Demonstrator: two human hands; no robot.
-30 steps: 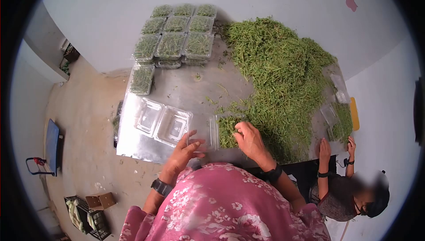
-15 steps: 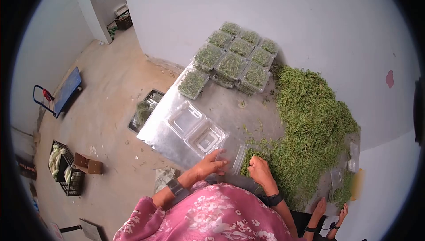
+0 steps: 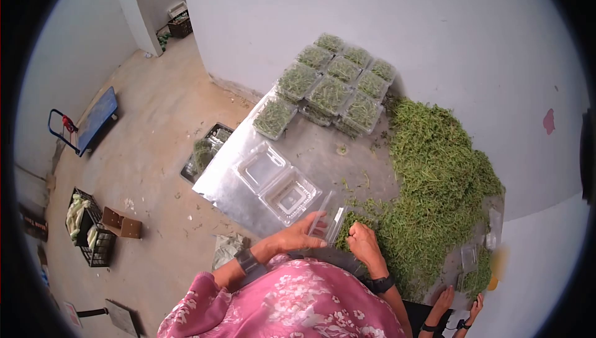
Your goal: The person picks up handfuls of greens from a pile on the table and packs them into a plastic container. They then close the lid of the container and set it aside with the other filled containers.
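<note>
My left hand (image 3: 299, 232) is at the raised lid (image 3: 324, 217) of a clear container, its fingers wrapped against the plastic. The container's base, holding greens (image 3: 351, 229), lies just right of the lid. Over those greens is my right hand (image 3: 365, 242), its fingers curled together; what they pinch is too small to make out. An empty open container (image 3: 290, 197) rests on the metal table (image 3: 316, 145), up and left of my hands. A large heap of green stems (image 3: 428, 189) spreads to the right.
Closed boxes of greens (image 3: 328, 94) are stacked at the table's back. At the lower right, a co-worker's hands (image 3: 444, 299) are beside another container (image 3: 470, 256). Crates (image 3: 102, 248), a cardboard box (image 3: 121, 223) and a blue trolley (image 3: 99, 120) stand on the floor.
My left hand has moved slightly right and closed on the lid, which now stands more upright. My right hand remains over the greens in the container.
</note>
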